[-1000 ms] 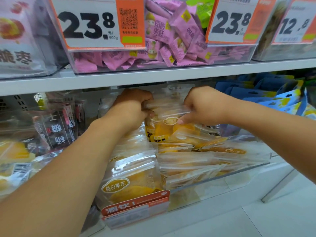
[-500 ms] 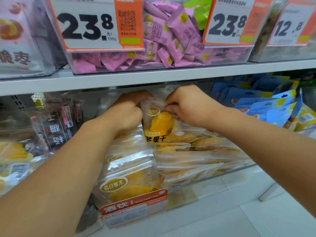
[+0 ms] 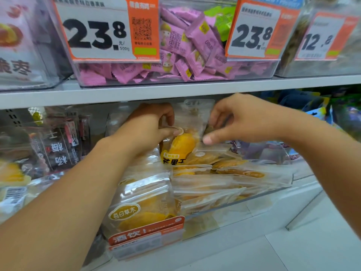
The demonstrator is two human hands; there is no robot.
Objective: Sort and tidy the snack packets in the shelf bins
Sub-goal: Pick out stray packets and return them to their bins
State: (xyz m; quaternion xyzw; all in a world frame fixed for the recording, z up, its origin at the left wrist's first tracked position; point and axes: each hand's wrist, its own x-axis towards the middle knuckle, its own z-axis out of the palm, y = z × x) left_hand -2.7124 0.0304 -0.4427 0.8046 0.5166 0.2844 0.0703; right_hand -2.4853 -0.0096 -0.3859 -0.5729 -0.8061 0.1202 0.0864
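the dried-mango packet now stands upright at the back of the clear bin, its clear top reaching up to just under the white shelf edge. half a second ago you had both hands closed on its top corners; a second ago it lay tipped among the flat ones. your left hand grips the packet's left side, thumb laid across its front over the round logo. your right hand has come off to the right of the packet: its fingers are loosely curled and i can't tell whether they pinch anything, though something dark shows just behind them. i read this as the packet being set in place, with the right hand freed for the next one. in front of the standing packet, the other mango packets lie flat and overlapping, so the row is not yet tidy. further left of it hang dark plum packets; above, pink sweets fill the upper bin.
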